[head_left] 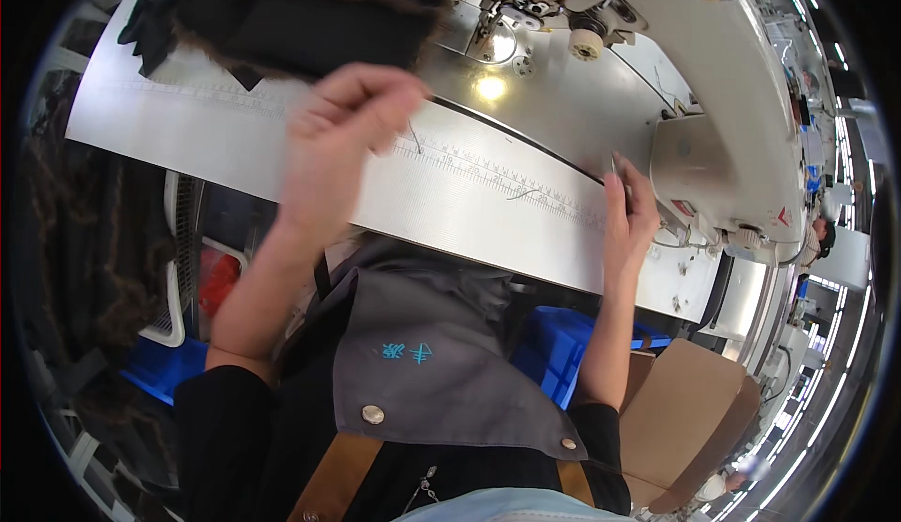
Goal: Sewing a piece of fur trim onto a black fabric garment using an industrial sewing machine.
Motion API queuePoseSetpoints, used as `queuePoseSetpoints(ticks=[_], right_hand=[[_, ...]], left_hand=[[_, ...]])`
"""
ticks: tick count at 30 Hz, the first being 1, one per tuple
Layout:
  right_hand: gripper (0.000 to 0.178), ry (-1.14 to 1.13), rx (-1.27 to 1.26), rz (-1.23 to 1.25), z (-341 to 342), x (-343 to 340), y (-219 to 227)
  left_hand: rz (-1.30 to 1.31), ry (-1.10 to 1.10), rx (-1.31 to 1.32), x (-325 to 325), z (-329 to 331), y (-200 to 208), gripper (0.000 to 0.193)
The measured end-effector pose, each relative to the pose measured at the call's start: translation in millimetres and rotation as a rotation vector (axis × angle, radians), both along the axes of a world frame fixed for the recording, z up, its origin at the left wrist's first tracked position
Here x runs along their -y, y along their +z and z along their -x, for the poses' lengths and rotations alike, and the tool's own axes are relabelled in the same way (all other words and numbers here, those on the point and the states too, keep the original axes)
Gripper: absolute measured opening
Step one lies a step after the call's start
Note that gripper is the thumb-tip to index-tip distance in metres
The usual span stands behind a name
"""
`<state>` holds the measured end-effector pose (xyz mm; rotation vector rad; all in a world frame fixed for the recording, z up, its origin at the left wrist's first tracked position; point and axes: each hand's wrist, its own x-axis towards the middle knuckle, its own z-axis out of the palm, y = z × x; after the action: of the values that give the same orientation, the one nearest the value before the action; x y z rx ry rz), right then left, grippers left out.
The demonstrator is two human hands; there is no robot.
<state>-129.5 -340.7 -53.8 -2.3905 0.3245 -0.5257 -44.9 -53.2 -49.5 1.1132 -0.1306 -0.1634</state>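
My left hand (345,142) is raised over the front of the white sewing table (422,203), blurred by motion. Its fingers are curled and the thumb presses toward the index finger; whatever they may hold is too small to make out. Farther right, my right hand (631,214) is closed beside the base of the sewing machine (699,170). A small thin grey tip shows at its fingertips, its kind unclear. Dark fabric with brown fur strips (310,20) lies at the far left, beyond my left hand and left of the needle area.
Loose dark threads (526,193) lie along the table's printed ruler. The machine's metal bed plate (488,90) is behind it. Below the table are blue bins (554,348), an open cardboard box (685,409) and a white-rimmed basket (174,306). More furry dark pieces (94,240) hang at left.
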Motion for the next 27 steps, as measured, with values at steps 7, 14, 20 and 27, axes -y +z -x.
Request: queuePoseSetpoints(ticks=[7, 14, 20, 27], right_hand=[[0.023, -0.094, -0.001, 0.727, 6.0, 17.9, -5.0], [0.02, 0.168, 0.078, -0.042, -47.3, -37.7, -9.1], [0.014, 0.15, 0.024, -0.675, -119.8, -73.3, -13.2], [0.012, 0.235, 0.044, -0.486, -138.3, -100.4, -12.5]], left_hand=[[-1.04, 0.105, 1.403, 13.1, -116.2, 43.4, 0.014], [-1.037, -0.314, 0.746, 33.7, -153.1, -10.4, 0.015], [-0.946, -0.279, 0.651, 39.3, -153.7, -14.7, 0.012], [-0.932, -0.345, 0.667, 34.8, -137.1, -11.4, 0.009]])
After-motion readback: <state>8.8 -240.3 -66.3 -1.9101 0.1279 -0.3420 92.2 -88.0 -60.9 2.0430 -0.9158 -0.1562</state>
